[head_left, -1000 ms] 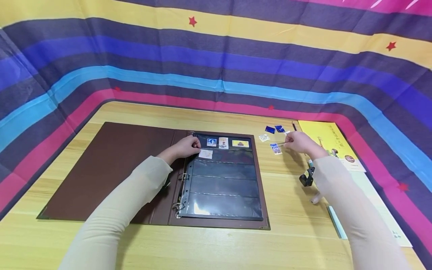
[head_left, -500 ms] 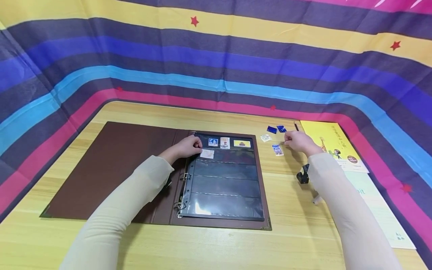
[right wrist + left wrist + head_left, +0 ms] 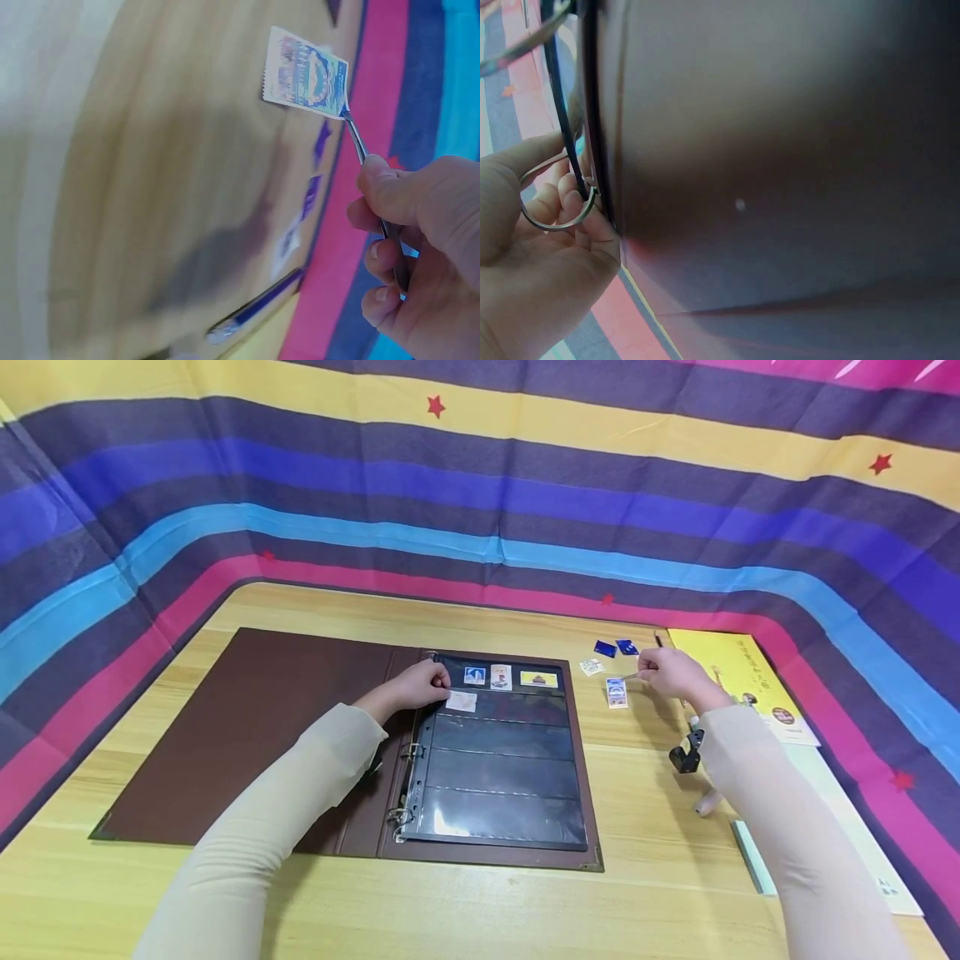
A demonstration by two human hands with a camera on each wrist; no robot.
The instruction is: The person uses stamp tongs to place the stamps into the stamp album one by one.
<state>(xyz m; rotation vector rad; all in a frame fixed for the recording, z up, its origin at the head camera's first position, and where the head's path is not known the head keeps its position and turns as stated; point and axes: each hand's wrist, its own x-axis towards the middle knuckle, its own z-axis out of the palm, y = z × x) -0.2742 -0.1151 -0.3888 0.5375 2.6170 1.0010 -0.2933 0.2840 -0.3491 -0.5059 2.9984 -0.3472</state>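
At centre-right, my right hand [image 3: 671,675] grips tweezers [image 3: 358,137] (tips on a stamp [image 3: 307,73]); at centre, my left hand [image 3: 411,687] pinches the page [image 3: 498,768].

Both arms [image 3: 258,827] reach forward, the left fingers [image 3: 435,682] curled, the right fingers [image 3: 380,301] pinching.

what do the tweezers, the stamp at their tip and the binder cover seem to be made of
Tweezers: probably steel, smooth with a metallic shine. Stamp: apparently thin paper, printed, with a toothed white edge. Binder cover: brown, stiff and flat, low sheen; perhaps leatherette, though real leather is possible.
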